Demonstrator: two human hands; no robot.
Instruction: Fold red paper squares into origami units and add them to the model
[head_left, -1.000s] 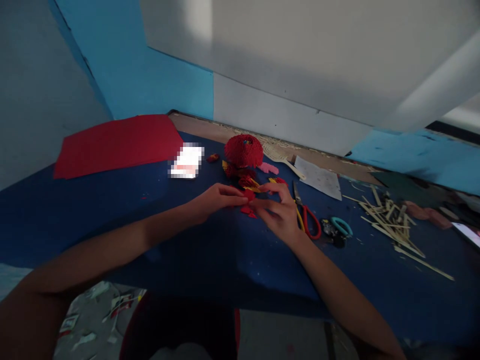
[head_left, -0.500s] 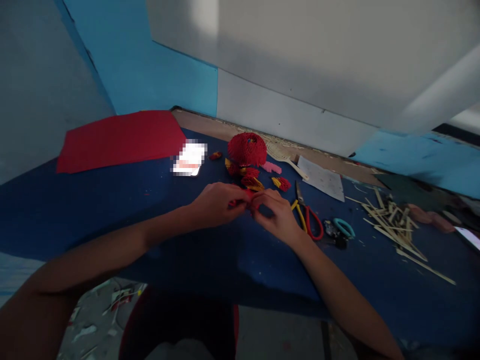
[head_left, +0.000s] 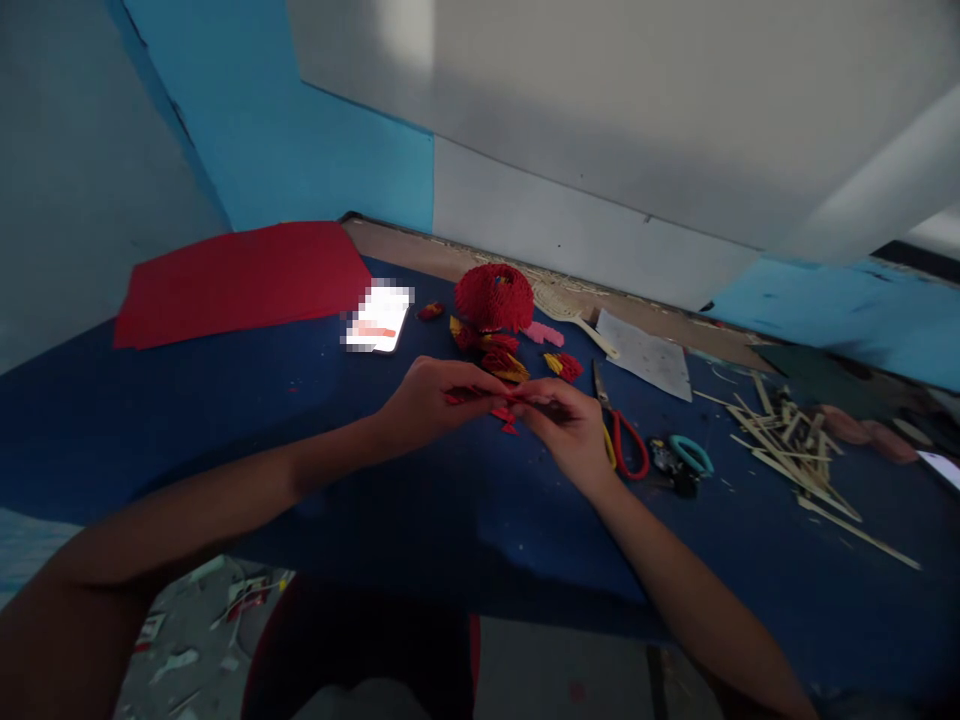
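Note:
Between my two hands are small red folded pieces (head_left: 507, 418), pinched at the fingertips above the blue table (head_left: 420, 520). My left hand (head_left: 439, 402) is closed on them from the left, and my right hand (head_left: 564, 425) from the right, the fingertips nearly meeting. Just beyond my fingers lie red and yellow folded-paper pieces (head_left: 504, 358). A round red folded-paper form (head_left: 493, 298) with a hole in its top stands behind them. Another red and yellow piece (head_left: 562, 366) sits to the right. Exactly how the fingers grip is partly hidden.
Left lie a big red sheet (head_left: 240, 285) and a lit phone (head_left: 381, 318). Right are red-and-yellow-handled scissors (head_left: 628, 445), a turquoise-handled tool (head_left: 690, 456), a pale sheet (head_left: 645, 355) and thin sticks (head_left: 795, 450). A small red piece (head_left: 430, 312) lies beside the phone.
My right hand has turned slightly and shifted a little right, now covering more of the yellow scissor handle. More of the red pieces shows below my fingertips.

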